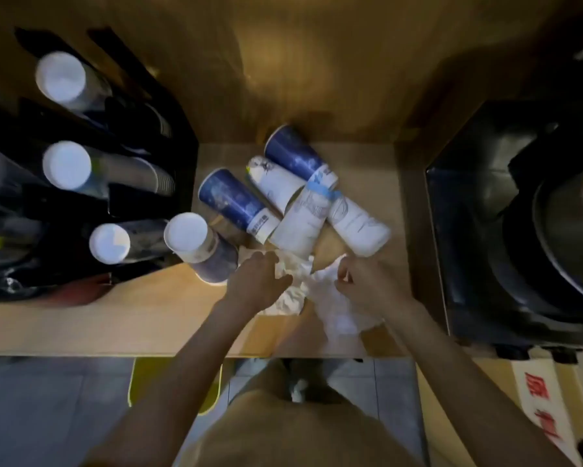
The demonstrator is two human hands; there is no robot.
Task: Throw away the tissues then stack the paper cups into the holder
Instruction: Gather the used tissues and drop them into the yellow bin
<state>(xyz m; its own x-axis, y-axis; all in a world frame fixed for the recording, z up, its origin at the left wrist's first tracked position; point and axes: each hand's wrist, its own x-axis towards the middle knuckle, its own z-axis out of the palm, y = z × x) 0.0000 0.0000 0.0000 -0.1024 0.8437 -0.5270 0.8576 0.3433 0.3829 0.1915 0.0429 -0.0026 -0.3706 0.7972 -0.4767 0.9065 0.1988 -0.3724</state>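
Crumpled white tissues lie on the wooden counter near its front edge. My left hand rests on the left tissue with its fingers curled over it. My right hand pinches a second white tissue at its top. Behind the tissues, several paper cups lie on their sides: two blue ones and white ones. One cup stands upside down beside the black cup holder, which has stacks of cups in its slots.
A black appliance fills the right side of the counter. The counter's front edge runs below my forearms. A small white scrap lies on the tiled floor by a yellow object. A cardboard box stands at lower right.
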